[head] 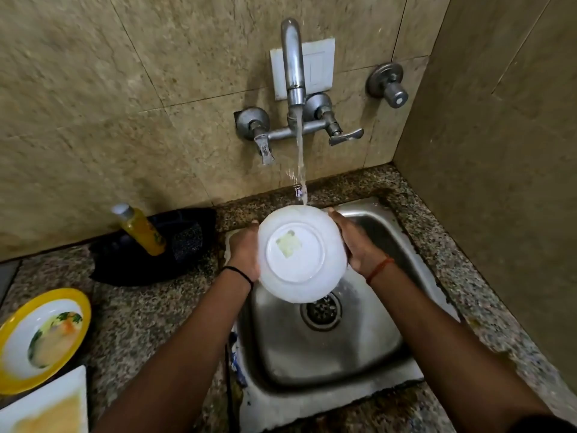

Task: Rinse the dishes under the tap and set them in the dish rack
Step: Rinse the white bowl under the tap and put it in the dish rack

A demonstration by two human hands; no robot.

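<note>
Both hands (246, 251) hold white plate (301, 254), label unreadable

Both hands are on a white plate (301, 254), held tilted over the steel sink (327, 348) with its underside facing the camera, so you can see the foot ring and a pale square sticker mark in the middle. The left hand (245, 250) grips the left edge, the right hand (359, 245) grips the right edge. Water runs from the wall tap (293, 67) and lands right at the plate's top rim. On the speckled stone bench (150, 314) to the left there's a yellow bottle (140, 229) leaning in a dark rack (175, 245), plus a yellow-rimmed bowl (42, 339) with food residue and a smeared white square plate (50, 404) in the corner.
</note>
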